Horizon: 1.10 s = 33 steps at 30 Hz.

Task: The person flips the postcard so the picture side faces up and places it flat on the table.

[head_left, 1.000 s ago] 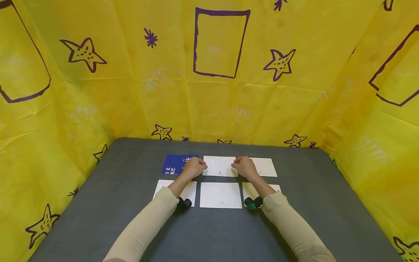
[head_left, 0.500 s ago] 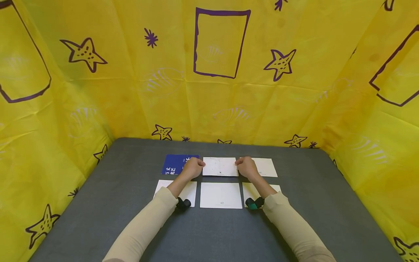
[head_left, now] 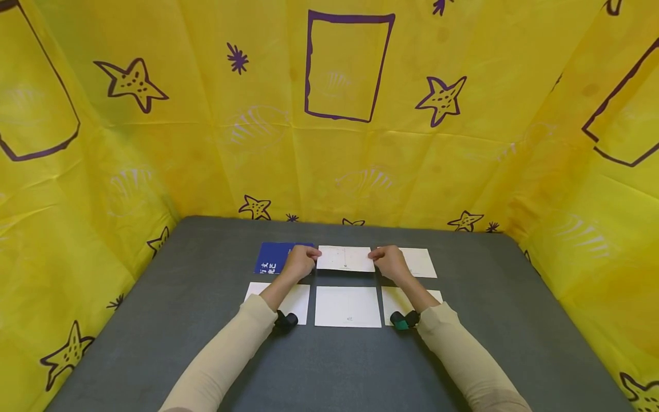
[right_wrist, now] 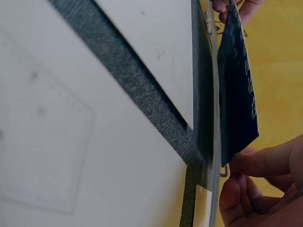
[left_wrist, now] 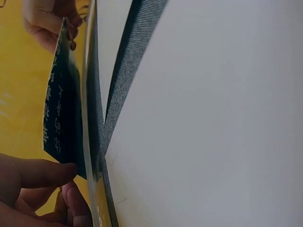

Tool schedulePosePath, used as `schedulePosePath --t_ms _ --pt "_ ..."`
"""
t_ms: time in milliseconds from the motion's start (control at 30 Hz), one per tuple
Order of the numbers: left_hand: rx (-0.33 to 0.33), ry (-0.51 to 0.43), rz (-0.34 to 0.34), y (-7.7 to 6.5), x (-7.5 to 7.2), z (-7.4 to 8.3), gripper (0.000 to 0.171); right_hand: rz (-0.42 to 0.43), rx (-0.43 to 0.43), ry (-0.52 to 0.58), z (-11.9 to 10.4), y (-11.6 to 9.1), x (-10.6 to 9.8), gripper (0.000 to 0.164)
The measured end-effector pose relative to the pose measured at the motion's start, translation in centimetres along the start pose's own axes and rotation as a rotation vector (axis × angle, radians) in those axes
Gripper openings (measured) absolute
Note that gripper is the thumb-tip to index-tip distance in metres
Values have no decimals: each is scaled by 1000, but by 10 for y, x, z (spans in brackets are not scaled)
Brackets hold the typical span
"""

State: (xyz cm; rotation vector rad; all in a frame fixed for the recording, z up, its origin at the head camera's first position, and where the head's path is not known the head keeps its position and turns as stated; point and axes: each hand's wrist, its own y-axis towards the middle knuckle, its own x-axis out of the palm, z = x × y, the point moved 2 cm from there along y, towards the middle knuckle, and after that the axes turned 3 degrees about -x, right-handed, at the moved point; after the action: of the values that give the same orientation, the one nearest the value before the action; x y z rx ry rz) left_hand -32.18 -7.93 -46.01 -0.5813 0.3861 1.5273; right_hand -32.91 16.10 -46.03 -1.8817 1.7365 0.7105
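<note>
The pale card [head_left: 345,259] is held just off the surface [head_left: 329,366], near its far edge and roughly midway between the two far corners. The left hand [head_left: 300,261] and the right hand [head_left: 389,261] have their fingers pinched on its opposite short ends. The white face is up; both wrist views show a dark, lettered underside.

To handle it well, I would keep both ends level and the pinch light – it looks like thin stock that would bow if the hands pressed inward. Any turn should come from both hands together, or one corner will probably dip first.

Room is tight. The left hand covers part of the blue card [head_left: 271,258] toward the far left corner, and the right hand overlaps a white card [head_left: 419,263] toward the far right corner; contact with either cannot be told. Closer to the near edge lie three more pale cards, the middle one [head_left: 348,306] uncovered, the outer two under the forearms. A yellow cloth [head_left: 206,160] stands behind the far edge – a limit on reaching forward.
</note>
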Motion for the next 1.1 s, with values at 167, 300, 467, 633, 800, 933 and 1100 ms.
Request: schedulePosePath --t_ms 167,300,467,633,800,933,1100 --pt "14 -11 8 1 -1 -1 28 5 -38 11 2 0 -1 22" --pt "12 -20 7 1 -2 -1 26 35 -64 39 0 -1 -3 20" --pt "18 -29 12 0 -2 -1 21 65 -69 51 -2 -2 -6 19" --pt "28 -54 15 0 -3 0 21 65 -75 58 -2 -3 -7 21" --pt "33 -92 13 -1 -4 2 20 78 -66 99 -1 -3 -8 23" --pt "38 -112 16 -1 -6 3 20 83 -43 129 -1 -4 -8 19" --pt "45 -122 15 -3 -7 5 21 77 4 170 -2 -4 -10 17"
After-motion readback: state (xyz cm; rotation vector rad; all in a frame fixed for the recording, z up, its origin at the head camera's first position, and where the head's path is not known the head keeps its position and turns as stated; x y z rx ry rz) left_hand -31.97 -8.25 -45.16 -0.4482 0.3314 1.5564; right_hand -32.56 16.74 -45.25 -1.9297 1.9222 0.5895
